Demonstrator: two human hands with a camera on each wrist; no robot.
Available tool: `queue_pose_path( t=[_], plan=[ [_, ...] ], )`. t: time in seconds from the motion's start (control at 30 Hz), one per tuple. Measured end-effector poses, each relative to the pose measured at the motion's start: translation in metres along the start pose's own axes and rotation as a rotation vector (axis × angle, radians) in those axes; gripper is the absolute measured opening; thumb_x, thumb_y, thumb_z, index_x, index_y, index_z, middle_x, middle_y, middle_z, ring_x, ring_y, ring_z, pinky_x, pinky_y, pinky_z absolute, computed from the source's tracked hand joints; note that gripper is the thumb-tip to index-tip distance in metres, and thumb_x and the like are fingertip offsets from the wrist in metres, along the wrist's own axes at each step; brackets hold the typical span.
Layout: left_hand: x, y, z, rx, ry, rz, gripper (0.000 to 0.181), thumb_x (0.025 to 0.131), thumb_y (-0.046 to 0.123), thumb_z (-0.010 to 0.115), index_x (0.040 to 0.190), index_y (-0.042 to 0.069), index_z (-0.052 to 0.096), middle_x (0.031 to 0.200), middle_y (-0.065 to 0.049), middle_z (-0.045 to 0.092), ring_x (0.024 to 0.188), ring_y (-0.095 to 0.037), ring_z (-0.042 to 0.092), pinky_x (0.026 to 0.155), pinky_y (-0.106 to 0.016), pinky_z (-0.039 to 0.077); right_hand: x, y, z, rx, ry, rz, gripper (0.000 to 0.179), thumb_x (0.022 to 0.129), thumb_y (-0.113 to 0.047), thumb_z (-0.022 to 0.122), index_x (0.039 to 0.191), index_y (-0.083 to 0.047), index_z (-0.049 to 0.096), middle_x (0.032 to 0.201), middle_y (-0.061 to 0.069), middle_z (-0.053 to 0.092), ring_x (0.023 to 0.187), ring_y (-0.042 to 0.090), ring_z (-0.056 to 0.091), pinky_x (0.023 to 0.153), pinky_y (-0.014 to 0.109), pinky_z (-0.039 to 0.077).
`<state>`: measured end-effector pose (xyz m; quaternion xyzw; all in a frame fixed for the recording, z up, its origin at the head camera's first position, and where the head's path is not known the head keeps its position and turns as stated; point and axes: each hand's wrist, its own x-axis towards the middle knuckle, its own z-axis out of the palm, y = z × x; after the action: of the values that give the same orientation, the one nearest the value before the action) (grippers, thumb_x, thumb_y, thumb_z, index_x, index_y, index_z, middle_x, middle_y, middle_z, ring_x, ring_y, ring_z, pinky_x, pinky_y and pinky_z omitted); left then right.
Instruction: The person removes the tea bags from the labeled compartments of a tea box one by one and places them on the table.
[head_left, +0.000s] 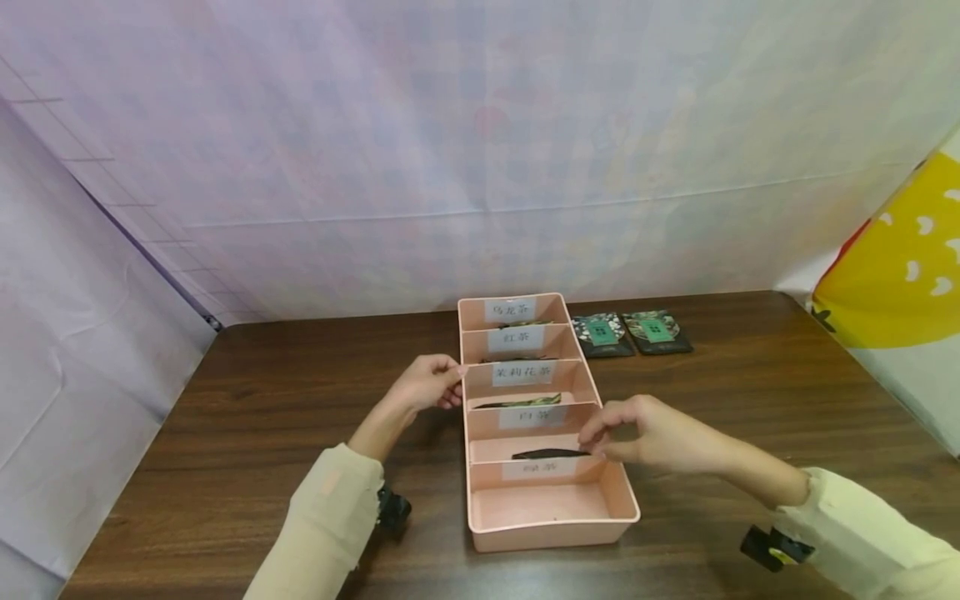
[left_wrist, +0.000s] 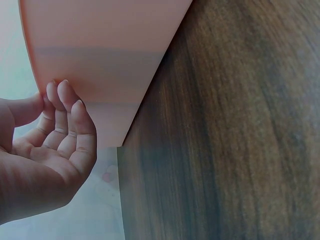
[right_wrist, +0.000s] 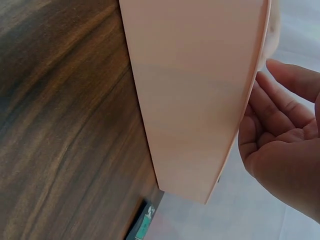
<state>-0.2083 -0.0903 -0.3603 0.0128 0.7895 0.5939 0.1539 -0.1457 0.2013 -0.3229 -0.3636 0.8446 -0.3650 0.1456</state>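
Note:
A long pink divided box [head_left: 552, 527] stands on the table, each compartment carrying a white label with dark characters. My left hand [head_left: 429, 383] pinches its left rim, thumb at the edge and fingers curled along the outer wall [left_wrist: 100, 30]. Over the right rim reaches my right hand [head_left: 648, 433], its bent fingertips at the right end of a dark tea sachet [head_left: 551, 454] in the second compartment from the front. I cannot tell whether they grip it. In the right wrist view, the side wall [right_wrist: 195, 100] hides the sachet. A green-patterned sachet [head_left: 536, 402] stands one compartment farther back.
Two dark sachets with green labels [head_left: 602, 333] [head_left: 657, 330] lie flat right of the box's far end. More sachets show in the two rear compartments. The brown wooden table [head_left: 300, 400] meets a pale curtain [head_left: 375, 250] behind; a yellow patterned cloth [head_left: 900, 258] hangs at right.

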Motion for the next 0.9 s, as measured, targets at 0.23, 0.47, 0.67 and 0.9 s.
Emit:
queue_pose_path(
  t=[0.23,0.47,0.67,0.9],
  plan=[
    [-0.0001,0.0002,0.0002,0.000,0.004,-0.003,0.017,0.095,0.010,0.050,0.084,-0.003,0.053,0.066,-0.005,0.054,0.054,-0.011,0.054,0.052,-0.022,0.047,-0.0012,0.0030,0.0026,0.034,0.010,-0.033,0.014,0.079,-0.002,0.067,0.092,-0.006,0.067,0.090,0.001,0.065,0.080,0.011,0.059,0.072,0.029,0.050],
    [-0.0007,0.0003,0.0008,0.002,0.006,-0.011,0.017,0.095,0.010,0.049,0.084,-0.003,0.053,0.066,-0.006,0.054,0.055,-0.011,0.054,0.052,-0.023,0.047,-0.0014,0.0055,0.0045,0.047,0.032,-0.094,0.013,0.078,-0.001,0.068,0.089,-0.007,0.068,0.086,0.000,0.063,0.077,0.008,0.057,0.068,0.026,0.049],
    [-0.0003,0.0001,0.0007,0.004,0.006,-0.015,0.018,0.095,0.011,0.050,0.083,-0.002,0.053,0.067,-0.006,0.055,0.055,-0.011,0.054,0.053,-0.023,0.047,-0.0010,0.0064,0.0047,0.044,0.041,-0.099,0.013,0.078,0.001,0.068,0.088,-0.008,0.069,0.085,-0.001,0.063,0.077,0.008,0.056,0.067,0.025,0.049],
    [0.0000,0.0003,0.0004,0.002,0.002,-0.015,0.018,0.095,0.011,0.050,0.083,-0.002,0.053,0.066,-0.006,0.055,0.054,-0.011,0.054,0.053,-0.023,0.048,-0.0002,0.0061,0.0049,0.056,0.048,-0.073,0.012,0.078,0.000,0.068,0.087,-0.008,0.069,0.085,-0.002,0.063,0.077,0.007,0.056,0.067,0.024,0.049]
  ],
)
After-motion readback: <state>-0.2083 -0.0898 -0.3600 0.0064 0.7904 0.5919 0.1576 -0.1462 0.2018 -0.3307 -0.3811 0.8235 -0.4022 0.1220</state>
